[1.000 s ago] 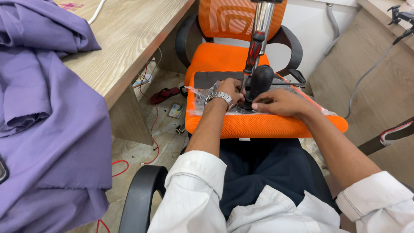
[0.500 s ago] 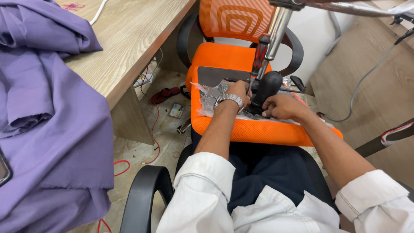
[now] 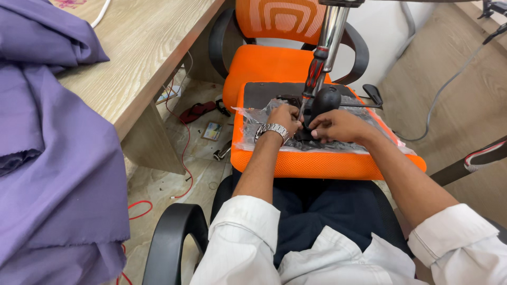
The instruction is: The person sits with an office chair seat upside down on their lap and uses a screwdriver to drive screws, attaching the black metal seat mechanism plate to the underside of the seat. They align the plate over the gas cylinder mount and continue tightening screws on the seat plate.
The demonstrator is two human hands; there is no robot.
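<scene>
An orange chair seat (image 3: 317, 163) lies on my lap with a black mechanism plate (image 3: 264, 92) and crinkled clear plastic wrap (image 3: 248, 124) on top. A chrome column (image 3: 334, 26) and a black knob (image 3: 326, 99) rise from the plate. A screwdriver with a red and black handle (image 3: 316, 71) stands tilted, its tip down at the plate. My left hand (image 3: 282, 117), wearing a metal wristwatch, pinches the screwdriver's shaft near the tip. My right hand (image 3: 340, 126) is closed on the black mechanism just beside it, fingertips almost touching the left hand's.
A second orange mesh chair (image 3: 280, 24) stands behind the seat. A wooden desk (image 3: 142, 63) on the left carries purple cloth (image 3: 53, 148). Red wires (image 3: 182, 153) and small parts lie on the floor under the desk. A black armrest (image 3: 171, 237) is at my left.
My right hand has slid left until its fingertips meet the left hand at the base of the column. The view has shifted a little.
</scene>
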